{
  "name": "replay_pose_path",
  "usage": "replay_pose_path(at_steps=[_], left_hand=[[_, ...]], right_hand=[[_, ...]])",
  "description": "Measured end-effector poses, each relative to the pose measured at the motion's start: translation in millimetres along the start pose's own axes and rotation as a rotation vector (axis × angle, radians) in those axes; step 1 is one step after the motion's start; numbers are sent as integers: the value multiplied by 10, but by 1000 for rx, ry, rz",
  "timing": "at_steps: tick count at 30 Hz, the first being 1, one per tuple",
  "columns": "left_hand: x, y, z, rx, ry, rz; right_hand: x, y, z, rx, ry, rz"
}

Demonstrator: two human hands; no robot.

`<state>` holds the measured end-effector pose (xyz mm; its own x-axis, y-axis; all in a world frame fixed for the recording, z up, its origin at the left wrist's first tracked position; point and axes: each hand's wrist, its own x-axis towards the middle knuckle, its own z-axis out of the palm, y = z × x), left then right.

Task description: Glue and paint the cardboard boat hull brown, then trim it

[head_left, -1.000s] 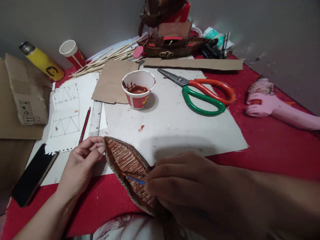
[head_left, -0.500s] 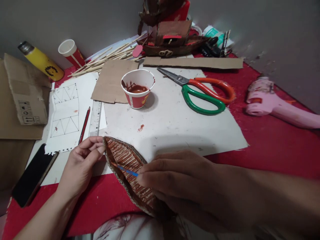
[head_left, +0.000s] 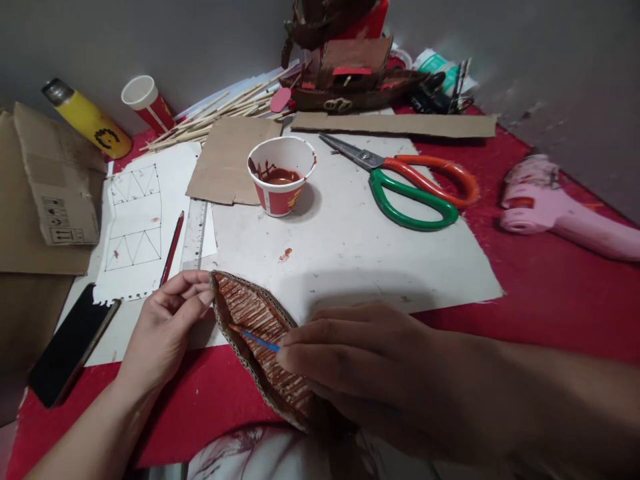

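Observation:
A boat-shaped cardboard hull (head_left: 257, 313) with ribbed, brown-painted slats inside lies at the near edge of the table. Its far-left tip is pinched between the thumb and fingers of my left hand (head_left: 167, 327). My right hand (head_left: 360, 360) is closed on a thin blue paintbrush (head_left: 263, 343), over the hull's right side. The brush tip touches the inside of the hull near its left wall. Part of the hull's near end is hidden beneath my right hand. Beyond it stands a paper cup (head_left: 281, 180) with brown paint in it.
Scissors (head_left: 400, 183) lie right of the cup, a pink glue gun (head_left: 550, 207) farther right. Thin sticks (head_left: 225, 110) and a model boat (head_left: 350, 83) sit at the back. A phone (head_left: 70, 347), red pencil (head_left: 173, 247), yellow bottle (head_left: 90, 120) and cardboard box (head_left: 55, 173) are left.
The whole view has shifted slightly, so things appear a little farther right. Both hands keep their holds, and the brush tip stays near the hull's left wall.

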<state>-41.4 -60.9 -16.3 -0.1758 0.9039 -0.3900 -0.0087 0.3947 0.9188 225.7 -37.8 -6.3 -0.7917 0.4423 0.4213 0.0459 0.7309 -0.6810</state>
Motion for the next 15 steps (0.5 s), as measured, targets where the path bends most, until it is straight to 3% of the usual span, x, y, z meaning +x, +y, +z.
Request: replay_pose_path(at_steps=[4,11,15], left_hand=[[0,0,-2,-5,-14,6],[-8,4,8,9,-4,8],[-15,-1,4,29,15,13]], right_hand=[[15,-1,-1,40,-111,0],[17,-7,38,-1,-70,-16],[9,-28,78,21,-141,-31]])
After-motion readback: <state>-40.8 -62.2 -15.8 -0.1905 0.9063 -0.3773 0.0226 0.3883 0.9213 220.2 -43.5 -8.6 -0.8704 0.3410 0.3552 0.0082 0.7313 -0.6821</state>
